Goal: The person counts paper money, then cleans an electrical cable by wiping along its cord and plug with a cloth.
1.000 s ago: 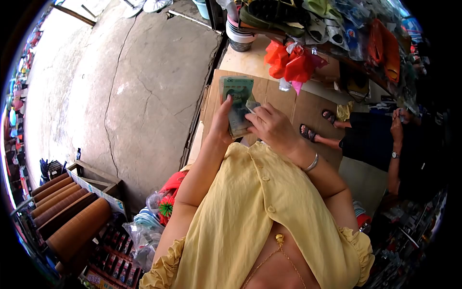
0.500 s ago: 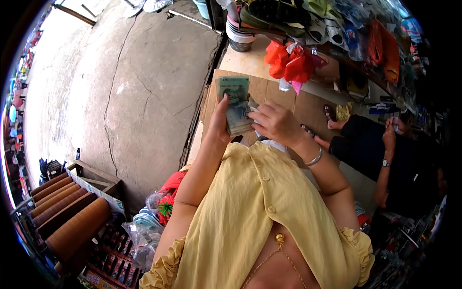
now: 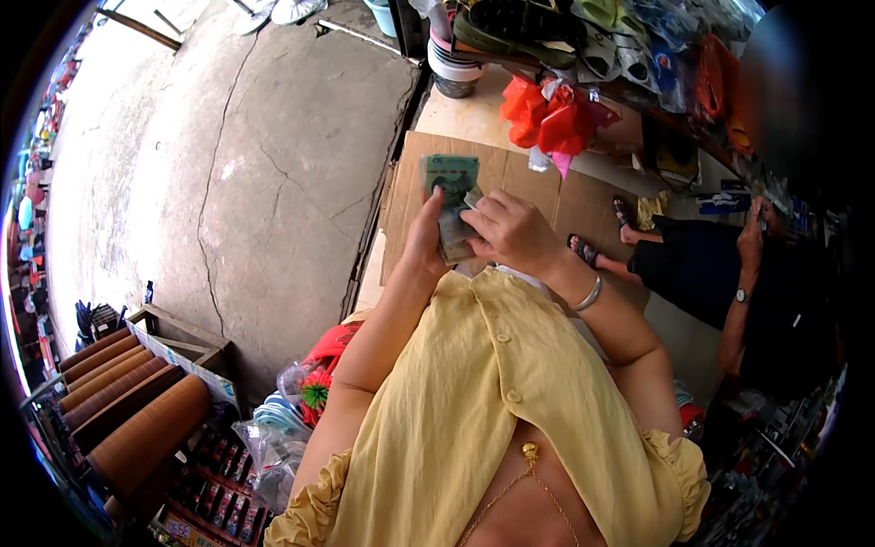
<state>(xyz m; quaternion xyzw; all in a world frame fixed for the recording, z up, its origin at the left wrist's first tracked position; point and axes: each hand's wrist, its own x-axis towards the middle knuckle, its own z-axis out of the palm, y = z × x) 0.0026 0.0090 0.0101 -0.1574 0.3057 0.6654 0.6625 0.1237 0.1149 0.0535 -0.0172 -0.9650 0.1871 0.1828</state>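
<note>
A stack of banknotes (image 3: 450, 175), green at the far end and greyer toward me, rests in my left hand (image 3: 427, 230). My left thumb lies along the stack's left edge; the other fingers are hidden beneath it. My right hand (image 3: 512, 232), with a silver bangle on the wrist, is closed at the right side of the stack. Between its thumb and fingers shows the pale corner of a banknote (image 3: 473, 197). Both hands are in front of my yellow blouse, above a flattened sheet of cardboard (image 3: 547, 191).
A red plastic bag (image 3: 551, 118) hangs below a shelf of shoes (image 3: 519, 23). Stacked pots (image 3: 454, 71) stand beside it. To the right is another person in dark clothes (image 3: 702, 269). Brown rolls (image 3: 150, 428) lie lower left, near a cracked concrete floor (image 3: 273, 173).
The banknotes and my left hand have shifted slightly right. My right hand has closed in on the stack's edge. The other person's arm has moved, and a foot has come further into view.
</note>
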